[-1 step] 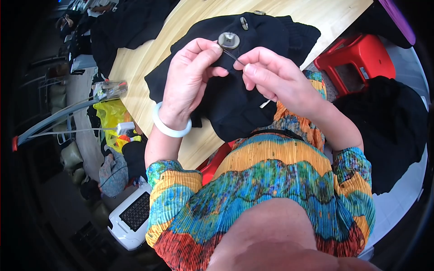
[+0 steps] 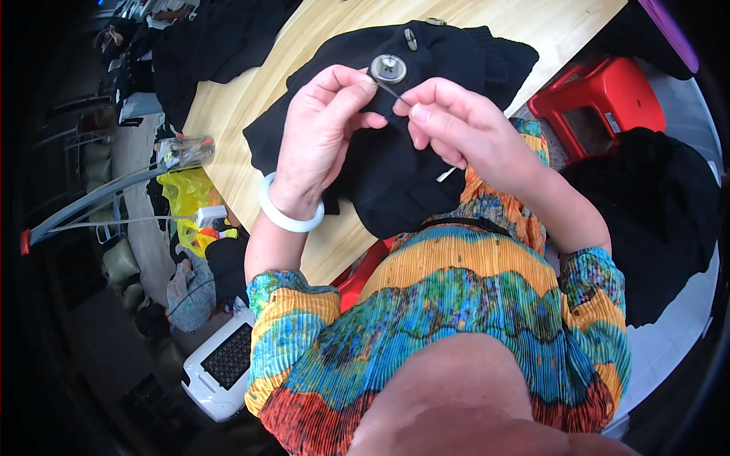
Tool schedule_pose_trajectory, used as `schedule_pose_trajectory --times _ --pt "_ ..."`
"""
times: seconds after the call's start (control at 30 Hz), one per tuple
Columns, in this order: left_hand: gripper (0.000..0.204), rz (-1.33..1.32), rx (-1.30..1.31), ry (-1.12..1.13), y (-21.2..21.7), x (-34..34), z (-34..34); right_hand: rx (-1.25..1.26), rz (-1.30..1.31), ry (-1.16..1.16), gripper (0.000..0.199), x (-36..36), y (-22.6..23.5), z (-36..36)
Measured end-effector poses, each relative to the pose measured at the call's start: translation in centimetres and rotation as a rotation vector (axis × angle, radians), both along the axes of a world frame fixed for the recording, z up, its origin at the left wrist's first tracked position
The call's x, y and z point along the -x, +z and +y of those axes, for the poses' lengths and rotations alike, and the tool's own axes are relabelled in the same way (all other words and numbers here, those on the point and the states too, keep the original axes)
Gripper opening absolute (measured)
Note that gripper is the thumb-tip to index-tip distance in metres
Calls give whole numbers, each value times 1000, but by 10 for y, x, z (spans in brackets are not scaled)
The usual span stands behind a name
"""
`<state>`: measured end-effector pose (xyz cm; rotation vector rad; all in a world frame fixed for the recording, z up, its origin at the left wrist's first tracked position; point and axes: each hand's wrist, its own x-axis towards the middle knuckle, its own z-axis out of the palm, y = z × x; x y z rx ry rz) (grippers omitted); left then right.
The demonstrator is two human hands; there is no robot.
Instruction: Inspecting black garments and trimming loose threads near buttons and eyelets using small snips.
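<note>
A black garment [image 2: 395,178] lies on a light wooden table [image 2: 243,106], partly lifted toward me. My left hand [image 2: 323,129], with a white bangle [image 2: 287,215] on its wrist, pinches the cloth under a large round grey button [image 2: 388,69] and holds the button up. My right hand [image 2: 456,125] is just right of it, thumb and forefinger closed on a thin needle [image 2: 395,93] that points at the button. Two more buttons [image 2: 411,38] sit further up the garment.
A red plastic stool [image 2: 601,106] stands to the right, with a heap of black cloth [image 2: 654,228] beside it. More dark cloth [image 2: 220,38] covers the table's far left. On the floor at the left are a yellow bag [image 2: 186,197] and a white device [image 2: 220,372].
</note>
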<state>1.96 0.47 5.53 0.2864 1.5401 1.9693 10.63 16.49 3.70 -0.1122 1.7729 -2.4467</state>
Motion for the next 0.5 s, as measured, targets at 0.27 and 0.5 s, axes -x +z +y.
schedule_pose_trajectory --times 0.27,0.5 --pt "7 187 68 52 -10 -6 3 10 -143 36 26 6 -7 6" --pt "7 338 105 109 -17 -13 5 7 -150 46 26 7 -11 7"
